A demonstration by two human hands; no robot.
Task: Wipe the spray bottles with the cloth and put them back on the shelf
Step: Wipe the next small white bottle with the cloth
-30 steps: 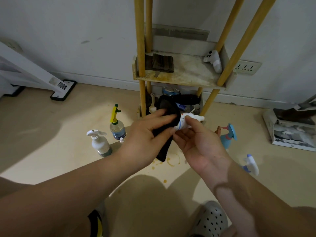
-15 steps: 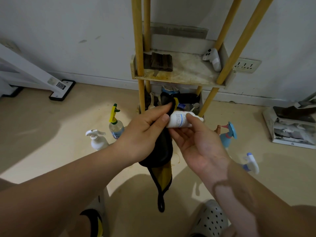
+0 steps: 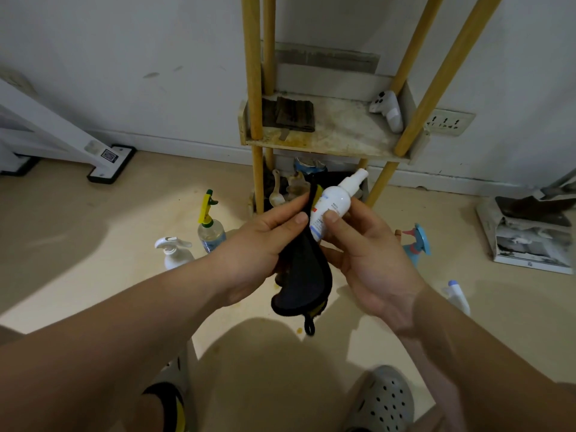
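Floor [image 3: 93, 244]: beige, smooth, dull sheen; a few brownish drips under the hands
Shelf [image 3: 327, 141]: same as a sec ago, no spray btl back on this tier yet; round yellow wooden poles, pale board w/ raised lip, grimy & stained; white controller [image 3: 388, 109] & dark folded rag [image 3: 290, 115] lie on it
R hand [image 3: 371, 254]: has swung the btl from lying across to nose-up; thumb & fingers curled round its lower body, firm hold
L hand [image 3: 258, 247]: pinches the cloth betw thumb & fingers, pressing it to the btl's left side
Cloth [image 3: 302, 275]: bunched over the btl 1 s ago, now hangs long below the hands; black, soft, thickish, rounded outline w/ stitched border, bit of yellow, small loop at bottom
Small white btl [image 3: 333, 201]: in mid-air betw both hands, in front of the lower shelf, tilted, nozzle up & right; glossy plastic, round body, slim pump head, printed label; looks mid-wipe to me, fresh side turned to the cloth
Floor btls: yellow-nozzle btl [image 3: 210, 226] & white trigger btl [image 3: 173, 252] on the left, blue sprayer [image 3: 417, 241] & white-blue btl [image 3: 456, 294] on the right; hard plastic, none moved, so I reckon most of the job is left
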